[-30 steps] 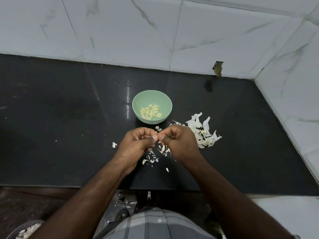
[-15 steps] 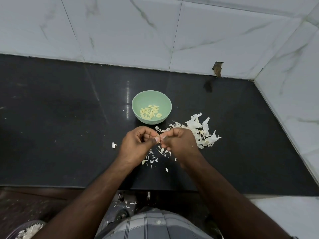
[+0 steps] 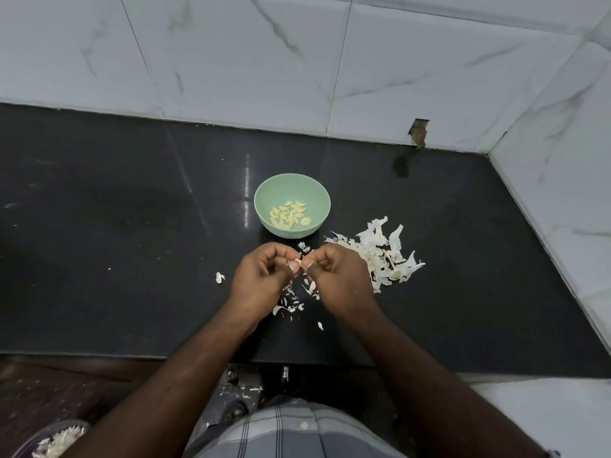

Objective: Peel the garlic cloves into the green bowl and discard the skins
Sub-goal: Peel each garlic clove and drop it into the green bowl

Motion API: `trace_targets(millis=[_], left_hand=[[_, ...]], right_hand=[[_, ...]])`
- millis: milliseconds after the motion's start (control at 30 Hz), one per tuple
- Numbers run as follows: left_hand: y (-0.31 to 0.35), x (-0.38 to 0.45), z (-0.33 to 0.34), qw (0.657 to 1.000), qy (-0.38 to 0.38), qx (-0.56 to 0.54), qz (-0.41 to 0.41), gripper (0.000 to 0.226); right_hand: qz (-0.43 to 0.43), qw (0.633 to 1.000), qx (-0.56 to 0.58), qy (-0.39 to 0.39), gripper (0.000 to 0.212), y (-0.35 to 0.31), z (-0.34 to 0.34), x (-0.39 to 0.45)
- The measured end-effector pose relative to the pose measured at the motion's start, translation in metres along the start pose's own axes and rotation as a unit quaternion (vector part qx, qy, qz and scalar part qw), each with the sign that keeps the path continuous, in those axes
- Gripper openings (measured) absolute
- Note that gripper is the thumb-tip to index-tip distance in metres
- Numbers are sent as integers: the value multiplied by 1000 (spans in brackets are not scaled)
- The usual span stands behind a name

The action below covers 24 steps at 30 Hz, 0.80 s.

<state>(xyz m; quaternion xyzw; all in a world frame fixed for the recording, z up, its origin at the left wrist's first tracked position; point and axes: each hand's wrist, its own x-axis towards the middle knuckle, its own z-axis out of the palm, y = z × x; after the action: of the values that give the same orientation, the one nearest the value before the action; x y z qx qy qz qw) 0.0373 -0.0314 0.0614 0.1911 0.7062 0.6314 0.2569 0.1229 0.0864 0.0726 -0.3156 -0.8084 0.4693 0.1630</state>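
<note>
Both forearms are bare to the elbow, with no sleeves showing, and the left hand [image 3: 261,279] and right hand [image 3: 340,279] wear no rings or gloves. At the near edge is a grey checked cloth garment [image 3: 291,431] with dark crossing lines.

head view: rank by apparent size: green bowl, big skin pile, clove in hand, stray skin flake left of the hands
1. big skin pile, widest spread
2. green bowl, somewhat smaller in spread
3. stray skin flake and clove: both tiny; clove is mostly hidden by the fingers, so unranked.
</note>
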Motion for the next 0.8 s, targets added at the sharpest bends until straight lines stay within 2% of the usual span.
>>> trace_targets(millis=[67, 200, 300, 367, 467, 533, 600, 700, 800], left_hand=[[-5, 0, -1, 996, 9, 72, 52, 11], [-7, -2, 0, 991, 17, 100, 93, 10], [-5, -6, 3, 987, 31, 109, 113, 15], [-5, -8, 4, 982, 39, 131, 131, 18], [-6, -7, 4, 978, 47, 155, 134, 22], [-7, -4, 5, 990, 44, 103, 83, 18], [-5, 0, 7, 998, 52, 28, 22, 9], [1, 2, 9, 992, 36, -97, -65, 8], [6, 1, 9, 975, 3, -180, -129, 16]], right_hand=[[73, 994, 81, -28, 11, -2, -3, 3], [186, 953, 222, -93, 10, -8, -11, 6], [229, 934, 240, -133, 6, -7, -15, 10], [220, 943, 209, -138, 7, -6, -15, 10], [168, 970, 148, -100, 12, -3, -10, 8], [110, 986, 110, -68, 14, 1, -6, 7], [26, 999, 26, -26, 12, 5, -2, 4], [-136, 984, -106, 40, 13, 10, 2, -1], [-251, 952, -154, 78, 21, 17, 3, -2]])
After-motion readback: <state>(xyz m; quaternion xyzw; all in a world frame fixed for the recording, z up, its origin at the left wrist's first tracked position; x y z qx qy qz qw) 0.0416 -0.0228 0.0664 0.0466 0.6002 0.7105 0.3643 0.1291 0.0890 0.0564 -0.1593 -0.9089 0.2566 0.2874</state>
